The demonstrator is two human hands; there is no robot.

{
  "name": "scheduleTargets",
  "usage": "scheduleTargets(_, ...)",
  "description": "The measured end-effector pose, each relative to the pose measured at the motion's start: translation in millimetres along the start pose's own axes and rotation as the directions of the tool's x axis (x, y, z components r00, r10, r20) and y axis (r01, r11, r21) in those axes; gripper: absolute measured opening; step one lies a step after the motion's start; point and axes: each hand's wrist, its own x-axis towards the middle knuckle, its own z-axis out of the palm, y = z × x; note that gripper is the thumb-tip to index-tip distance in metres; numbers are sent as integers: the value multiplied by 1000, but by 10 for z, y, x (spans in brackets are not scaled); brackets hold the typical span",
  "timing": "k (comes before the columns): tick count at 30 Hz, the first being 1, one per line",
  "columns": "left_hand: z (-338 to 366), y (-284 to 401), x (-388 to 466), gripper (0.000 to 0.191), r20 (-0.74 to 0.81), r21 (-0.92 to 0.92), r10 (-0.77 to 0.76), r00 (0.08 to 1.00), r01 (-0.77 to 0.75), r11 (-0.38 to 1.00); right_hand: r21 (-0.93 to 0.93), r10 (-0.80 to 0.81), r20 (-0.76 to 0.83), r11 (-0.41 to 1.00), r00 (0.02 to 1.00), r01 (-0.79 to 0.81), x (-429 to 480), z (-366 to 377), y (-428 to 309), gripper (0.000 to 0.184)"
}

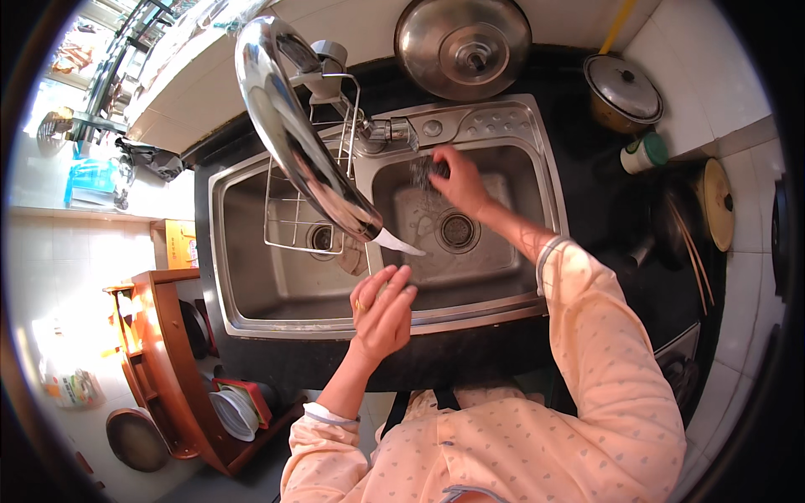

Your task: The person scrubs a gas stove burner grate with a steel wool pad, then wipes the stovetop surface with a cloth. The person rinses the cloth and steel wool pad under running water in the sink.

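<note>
My right hand [462,182] grips a dark wire-like scouring pad [429,172], blurred, over the back left of the right basin [528,201] of a stainless steel double sink. My left hand [383,311], with a ring on one finger, is above the sink's front rim near the divider. Its fingers are curled together, and whether anything is inside them is hidden. A chrome faucet [302,138] arches over the sink. Water [397,243] runs from its spout into the right basin, beside the drain strainer [458,231].
A wire rack [299,229] hangs in the left basin [251,264]. Behind the sink leans a large metal lid [434,38]. On the black counter at right are a lidded pot [622,94], a green-capped jar [644,153] and chopsticks [692,258]. A wooden shelf [170,352] stands at left.
</note>
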Motion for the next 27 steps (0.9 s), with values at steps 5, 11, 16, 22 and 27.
scheduleTargets(5, 510, -441, -95, 21, 74, 78, -271, 960, 265, 961, 8, 38, -279, 999, 960, -37, 609, 97, 52, 25)
scheduleTargets(11, 1185, -1002, 199, 32, 85, -603, -760, 644, 640, 475, 158, 228, 1, 961, 974, -225, 323, 412, -46, 24)
scheduleTargets(16, 1090, -1270, 562, 24, 320, -578, -870, 376, 805, 135, 524, 448, 377, 619, 811, -585, 215, 331, -227, 31)
scheduleTargets(22, 1105, -1328, 548, 11, 342, -723, -900, 270, 687, -68, 456, 308, 329, 776, 892, -436, -30, 141, -67, 45)
scheduleTargets(27, 1155, -1226, 556, 16, 367, -679, -892, 264, 731, -64, 421, 470, 342, 697, 814, -580, 5, 79, -95, 41)
